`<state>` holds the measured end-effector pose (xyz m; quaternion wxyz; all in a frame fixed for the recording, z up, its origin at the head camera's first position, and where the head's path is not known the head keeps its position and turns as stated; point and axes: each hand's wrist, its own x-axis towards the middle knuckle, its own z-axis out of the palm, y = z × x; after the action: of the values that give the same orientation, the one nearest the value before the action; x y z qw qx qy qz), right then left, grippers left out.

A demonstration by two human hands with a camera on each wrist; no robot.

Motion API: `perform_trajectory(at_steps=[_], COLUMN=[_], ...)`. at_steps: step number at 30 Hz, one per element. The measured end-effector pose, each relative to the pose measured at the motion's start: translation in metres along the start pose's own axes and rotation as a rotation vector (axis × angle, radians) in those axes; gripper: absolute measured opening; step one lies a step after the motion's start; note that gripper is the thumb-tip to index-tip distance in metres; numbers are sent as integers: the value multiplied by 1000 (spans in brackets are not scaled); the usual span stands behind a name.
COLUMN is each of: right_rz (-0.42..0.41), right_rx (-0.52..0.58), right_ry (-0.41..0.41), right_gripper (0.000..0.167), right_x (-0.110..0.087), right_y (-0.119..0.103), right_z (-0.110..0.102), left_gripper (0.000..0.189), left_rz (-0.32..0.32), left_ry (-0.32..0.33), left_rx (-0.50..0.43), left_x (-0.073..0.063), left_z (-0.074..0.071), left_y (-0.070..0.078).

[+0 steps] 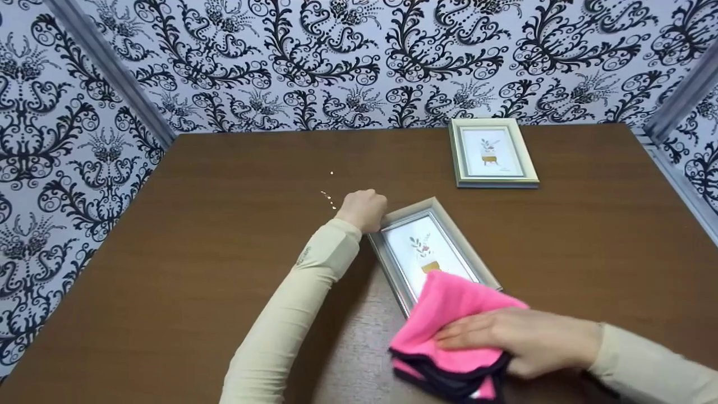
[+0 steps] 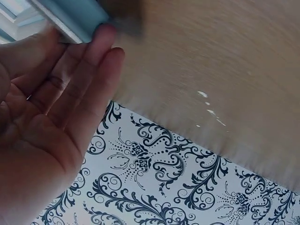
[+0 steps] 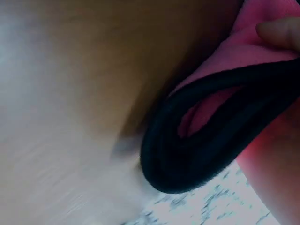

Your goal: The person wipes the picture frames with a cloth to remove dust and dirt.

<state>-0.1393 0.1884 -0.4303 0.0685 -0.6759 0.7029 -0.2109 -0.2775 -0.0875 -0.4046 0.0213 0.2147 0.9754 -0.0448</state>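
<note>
A silver-edged picture frame [image 1: 468,241] with a plant print lies tilted on the table in the head view. My left hand [image 1: 362,209] grips its far left corner, thumb on one side and fingers on the other; the left wrist view shows the fingers [image 2: 86,77] at the frame's edge [image 2: 77,18]. A pink cloth [image 1: 449,303] with dark edging covers the near end of the frame. My right hand [image 1: 505,336] holds this folded cloth, fingers lying along its top. In the right wrist view, the cloth's looped dark edge [image 3: 187,173] hangs beside the hand.
Another picture frame [image 1: 524,157] with a similar print lies at the back right, close to the patterned wall [image 1: 348,67]. Small pale flecks [image 1: 329,199] mark the brown table [image 1: 224,196] beyond my left hand. Patterned side walls border the table.
</note>
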Motion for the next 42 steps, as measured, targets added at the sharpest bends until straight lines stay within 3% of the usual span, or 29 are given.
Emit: perform_trajectory(at_steps=[4,8,16,25,29,32,35,39,42], right_rz=[99,143,309,356,361,376,409,486,539], right_rx=[28,16,39,-87,-109,-125,-143,-166,-179], right_ry=[42,100,162,250,247,269,341,441,455], right_gripper=[83,86,86,72,81,82,77,74,72], right_x=[-27,-51,-88,-106,-105,-103,-103,-102,-97], right_y=[8,19,30,43,43,40,38,35,34], right_z=[-10,-16,-29,-37,-38,-40,-42,-44,-45], left_gripper=[7,8,9,9,11,13,16,22,28], left_rz=[6,3,0,-34,-55,-59,-29,93,184], left_ry=[-2,-6,0,11,60,156,247,327,363], left_rx=[-3,4,-16,-82,-47,21,79,120,148], left_x=[0,0,1,-11,-26,-40,-56,-81,-97], left_z=[-1,-1,1,10,13,13,11,10,12], left_y=[-1,-2,-2,-7,-2,6,22,52,77])
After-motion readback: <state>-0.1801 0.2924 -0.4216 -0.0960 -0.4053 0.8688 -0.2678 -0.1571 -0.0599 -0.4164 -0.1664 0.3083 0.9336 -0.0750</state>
